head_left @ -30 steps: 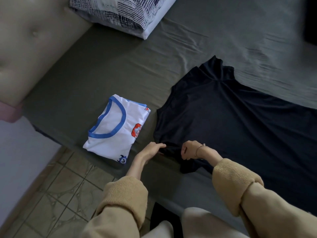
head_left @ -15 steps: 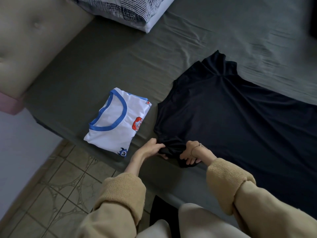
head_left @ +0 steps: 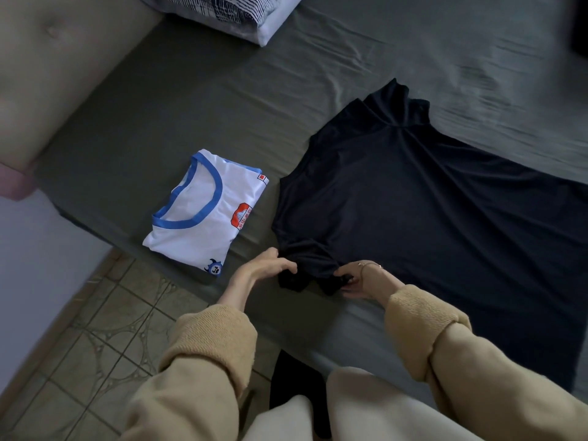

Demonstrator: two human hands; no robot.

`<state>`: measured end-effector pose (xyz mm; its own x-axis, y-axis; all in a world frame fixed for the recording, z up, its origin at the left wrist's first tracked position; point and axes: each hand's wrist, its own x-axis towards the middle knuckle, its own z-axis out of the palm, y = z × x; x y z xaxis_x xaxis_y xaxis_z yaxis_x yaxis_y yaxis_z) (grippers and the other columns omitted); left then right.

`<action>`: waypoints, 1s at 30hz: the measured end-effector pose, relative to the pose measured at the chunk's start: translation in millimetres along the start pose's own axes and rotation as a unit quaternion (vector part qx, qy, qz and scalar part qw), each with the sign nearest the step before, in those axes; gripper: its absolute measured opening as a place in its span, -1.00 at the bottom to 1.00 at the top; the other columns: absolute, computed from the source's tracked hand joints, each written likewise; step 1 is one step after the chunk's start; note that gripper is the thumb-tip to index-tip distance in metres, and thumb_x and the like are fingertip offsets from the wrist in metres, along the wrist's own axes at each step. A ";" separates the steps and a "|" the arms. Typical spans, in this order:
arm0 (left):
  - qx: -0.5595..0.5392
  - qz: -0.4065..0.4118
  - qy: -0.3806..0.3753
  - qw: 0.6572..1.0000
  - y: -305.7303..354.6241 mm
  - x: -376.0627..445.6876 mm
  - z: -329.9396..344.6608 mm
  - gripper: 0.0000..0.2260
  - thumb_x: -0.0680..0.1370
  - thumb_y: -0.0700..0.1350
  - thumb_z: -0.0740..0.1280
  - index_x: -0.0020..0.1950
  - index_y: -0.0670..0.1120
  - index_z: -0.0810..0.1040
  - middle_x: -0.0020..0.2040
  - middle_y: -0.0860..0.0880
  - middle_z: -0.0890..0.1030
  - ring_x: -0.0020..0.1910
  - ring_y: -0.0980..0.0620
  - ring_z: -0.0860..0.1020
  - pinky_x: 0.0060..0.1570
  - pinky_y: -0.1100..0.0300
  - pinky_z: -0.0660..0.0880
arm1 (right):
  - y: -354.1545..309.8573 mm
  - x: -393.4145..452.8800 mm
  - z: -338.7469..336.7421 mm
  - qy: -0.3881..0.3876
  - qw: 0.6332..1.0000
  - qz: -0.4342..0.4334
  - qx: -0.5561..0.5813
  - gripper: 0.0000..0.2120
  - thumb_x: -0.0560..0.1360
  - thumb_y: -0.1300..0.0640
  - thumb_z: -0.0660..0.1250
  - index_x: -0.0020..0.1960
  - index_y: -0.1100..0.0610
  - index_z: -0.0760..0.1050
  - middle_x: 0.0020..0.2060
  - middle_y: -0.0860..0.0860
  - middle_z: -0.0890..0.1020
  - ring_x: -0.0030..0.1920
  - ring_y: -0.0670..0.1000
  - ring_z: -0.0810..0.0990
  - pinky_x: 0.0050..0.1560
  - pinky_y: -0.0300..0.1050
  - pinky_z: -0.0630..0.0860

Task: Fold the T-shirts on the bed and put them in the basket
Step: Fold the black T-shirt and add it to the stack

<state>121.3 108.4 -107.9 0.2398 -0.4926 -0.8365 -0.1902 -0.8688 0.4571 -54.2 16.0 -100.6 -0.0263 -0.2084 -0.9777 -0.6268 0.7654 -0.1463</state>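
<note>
Both hands, left hand (head_left: 265,265) and right hand (head_left: 358,280), pinch the black T-shirt's (head_left: 429,218) near sleeve between them.

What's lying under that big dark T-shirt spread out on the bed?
The dark T-shirt lies flat on the grey-green bedsheet, which shows all round it. The left hand and right hand hold its near sleeve. Whatever might lie beneath the cloth is covered.

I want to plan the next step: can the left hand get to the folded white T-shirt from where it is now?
Probably yes. The left hand pinches the dark T-shirt's sleeve, and the white T-shirt lies just beside it with only bare sheet between.
</note>
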 end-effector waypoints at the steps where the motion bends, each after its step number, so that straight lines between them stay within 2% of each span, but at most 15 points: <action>1: -0.010 -0.015 -0.019 1.000 -0.5 -0.2 1.6 -0.57 0.46 -0.15 0.40 0.25 -0.21 0.32 0.20 -0.11 0.44 0.15 -0.03 0.45 0.07 0.13 0.46 | 2.9 4.5 1.3 -0.010 1.000 0.010 0.023 -0.86 0.47 0.36 0.35 -0.21 0.31 0.40 -0.33 0.14 0.48 -0.33 0.07 0.48 -0.21 -0.12 0.58; 4: 0.010 -0.055 -0.059 0.997 -3.0 -3.8 3.9 -0.60 0.49 -0.26 0.39 0.25 -0.20 0.32 0.29 -0.14 0.43 0.24 -0.11 0.46 0.19 0.02 0.50 | 12.4 6.9 4.6 -0.049 0.998 0.042 0.019 -0.77 0.51 0.32 0.31 -0.30 0.28 0.38 -0.58 0.09 0.52 -0.36 0.00 0.45 -0.44 -0.27 0.53; 6: 0.033 -0.073 -0.054 0.995 -7.4 -4.2 2.5 -0.57 0.48 -0.26 0.41 0.28 -0.20 0.33 0.31 -0.15 0.44 0.25 -0.13 0.47 0.16 0.03 0.51 | 16.9 3.1 5.8 -0.039 0.995 0.020 -0.087 -0.74 0.48 0.27 0.38 -0.34 0.24 0.40 -0.70 0.03 0.48 -0.41 -0.05 0.49 -0.25 -0.33 0.55; 7: 0.041 -0.081 -0.048 0.995 -9.0 -4.8 2.1 -0.57 0.48 -0.27 0.42 0.28 -0.20 0.33 0.30 -0.15 0.45 0.24 -0.13 0.48 0.12 0.05 0.53 | 19.3 -0.1 7.3 -0.036 0.992 0.009 -0.121 -0.74 0.46 0.28 0.40 -0.34 0.25 0.40 -0.71 0.03 0.47 -0.47 -0.05 0.51 -0.26 -0.32 0.56; 9: 0.056 -0.097 -0.038 0.993 -10.2 -4.9 1.6 -0.56 0.47 -0.29 0.43 0.28 -0.20 0.34 0.29 -0.17 0.47 0.22 -0.14 0.50 0.09 0.06 0.55 | 21.5 -11.8 10.1 -0.042 0.988 -0.011 -0.148 -0.76 0.44 0.31 0.41 -0.30 0.27 0.37 -0.71 0.05 0.47 -0.57 -0.01 0.52 -0.53 -0.25 0.52; 11: 0.089 -0.111 -0.036 0.989 -9.0 -4.7 3.1 -0.56 0.46 -0.30 0.43 0.26 -0.20 0.33 0.29 -0.20 0.47 0.20 -0.17 0.52 0.11 0.00 0.55 | 23.7 -15.7 14.8 -0.019 0.978 -0.040 -0.206 -0.79 0.40 0.31 0.46 -0.18 0.27 0.40 -0.58 0.08 0.53 -0.48 0.02 0.56 -0.61 -0.18 0.47; 13: 0.146 -0.127 -0.035 0.980 -6.0 -4.7 5.4 -0.57 0.46 -0.28 0.44 0.24 -0.20 0.31 0.26 -0.24 0.50 0.17 -0.17 0.55 0.14 -0.01 0.54 | 27.1 -14.0 17.8 0.020 0.960 -0.077 -0.270 -0.70 0.35 0.27 0.51 -0.05 0.21 0.43 -0.30 0.08 0.55 -0.23 0.08 0.63 -0.56 -0.15 0.53; 16: 0.244 -0.154 -0.046 0.956 1.8 -4.5 5.5 -0.48 0.44 -0.13 0.49 0.30 -0.21 0.35 0.19 -0.16 0.59 0.15 -0.06 0.58 0.17 0.11 0.49 | 27.6 -7.9 18.4 0.076 0.917 -0.105 -0.378 -0.50 0.32 0.02 0.55 0.15 0.16 0.46 -0.01 0.04 0.59 -0.06 0.07 0.65 -0.09 -0.04 0.63; 18: 0.254 -0.153 -0.037 0.954 9.7 -5.0 1.9 -0.38 0.38 0.01 0.53 0.32 -0.19 0.37 0.21 -0.10 0.58 0.15 -0.02 0.58 0.13 0.13 0.47 | 21.3 -6.1 16.8 0.114 0.889 -0.123 -0.426 -0.41 0.30 -0.18 0.49 0.18 0.13 0.46 0.06 0.02 0.62 0.01 0.04 0.65 0.02 -0.08 0.59; 20: 0.178 -0.123 0.005 0.976 15.7 -0.8 -3.0 -0.26 0.34 0.15 0.52 0.36 -0.18 0.34 0.25 -0.11 0.55 0.13 -0.04 0.57 0.07 0.10 0.47 | 9.6 -6.0 12.3 0.150 0.873 -0.160 -0.436 -0.45 0.35 -0.27 0.40 0.13 0.13 0.49 0.01 0.02 0.64 0.00 0.03 0.65 -0.09 -0.18 0.56; 22: 0.085 -0.075 0.083 0.990 21.5 3.6 -6.6 -0.21 0.38 0.29 0.41 0.38 -0.22 0.34 0.30 -0.16 0.50 0.16 -0.11 0.55 0.10 0.07 0.48 | -2.9 -4.4 7.3 0.176 0.865 -0.201 -0.424 -0.53 0.44 -0.20 0.34 0.12 0.16 0.49 0.01 0.05 0.63 0.00 0.07 0.64 -0.17 -0.17 0.49; 23: 0.068 -0.055 0.123 0.989 22.7 7.4 -8.4 -0.27 0.44 0.30 0.32 0.37 -0.24 0.36 0.30 -0.18 0.49 0.19 -0.15 0.52 0.14 0.03 0.47 | -8.5 -3.0 6.7 0.176 0.861 -0.222 -0.422 -0.60 0.47 -0.13 0.34 0.11 0.16 0.49 0.02 0.07 0.61 0.02 0.09 0.62 -0.15 -0.13 0.48; 26: 0.106 -0.015 0.208 0.972 21.4 12.8 -7.7 -0.61 0.61 0.03 0.22 0.31 -0.21 0.41 0.30 -0.19 0.48 0.24 -0.17 0.48 0.18 0.00 0.44 | -16.8 2.0 11.7 0.119 0.856 -0.290 -0.412 -0.94 0.48 0.14 0.34 -0.13 0.11 0.49 -0.04 0.11 0.60 -0.09 0.11 0.61 -0.05 -0.05 0.58; 28: 0.132 -0.017 0.244 0.961 17.8 13.3 -3.5 -0.72 0.63 -0.09 0.19 0.28 -0.21 0.42 0.27 -0.19 0.50 0.22 -0.17 0.50 0.13 0.01 0.46 | -15.4 10.2 18.8 0.074 0.848 -0.303 -0.428 -0.82 0.45 0.25 0.31 -0.29 0.04 0.44 -0.13 0.09 0.63 -0.18 0.09 0.64 -0.07 -0.04 0.62; 30: 0.147 -0.021 0.275 0.950 15.0 12.1 2.6 -0.76 0.64 -0.12 0.18 0.24 -0.22 0.41 0.22 -0.20 0.53 0.17 -0.16 0.53 0.06 0.03 0.48 | -11.2 16.0 23.2 0.043 0.840 -0.292 -0.456 -0.78 0.44 0.29 0.27 -0.32 0.04 0.46 -0.19 0.07 0.64 -0.17 0.08 0.66 -0.17 -0.08 0.62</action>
<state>118.8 89.6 -111.9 0.6983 -0.4791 -0.5318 -0.4071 -0.8769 0.2555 -29.6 18.2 -118.2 0.4616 -0.4590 -0.7590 -0.8868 -0.2593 -0.3826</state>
